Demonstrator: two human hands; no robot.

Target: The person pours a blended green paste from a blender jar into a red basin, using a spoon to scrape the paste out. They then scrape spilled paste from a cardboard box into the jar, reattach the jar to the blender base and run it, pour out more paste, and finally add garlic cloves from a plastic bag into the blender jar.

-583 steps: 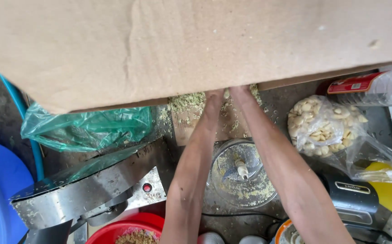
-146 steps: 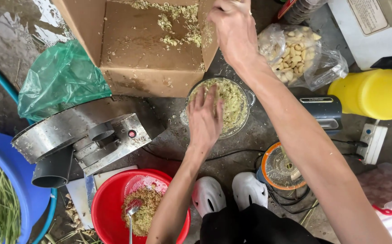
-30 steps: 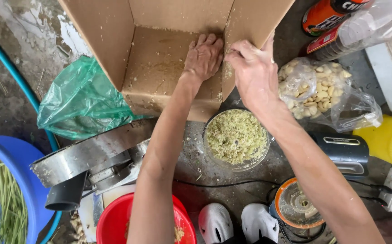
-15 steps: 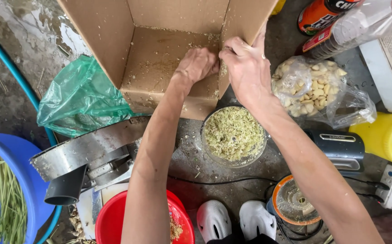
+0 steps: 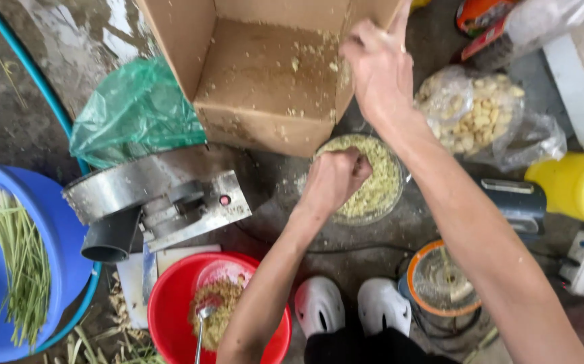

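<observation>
Chopped yellowish mash (image 5: 379, 185) fills the clear bowl (image 5: 400, 176) near the cardboard box (image 5: 265, 74), where the left hand (image 5: 332, 182), just moved out of the box, is fisted over it while the right hand (image 5: 376, 67) grips the box flap.

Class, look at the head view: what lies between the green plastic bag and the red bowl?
In the head view, a metal machine with a dark spout lies between the green plastic bag and the red bowl, with a white board just below it.

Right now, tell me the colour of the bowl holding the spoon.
Red bowl, clearest in the head view.
</observation>
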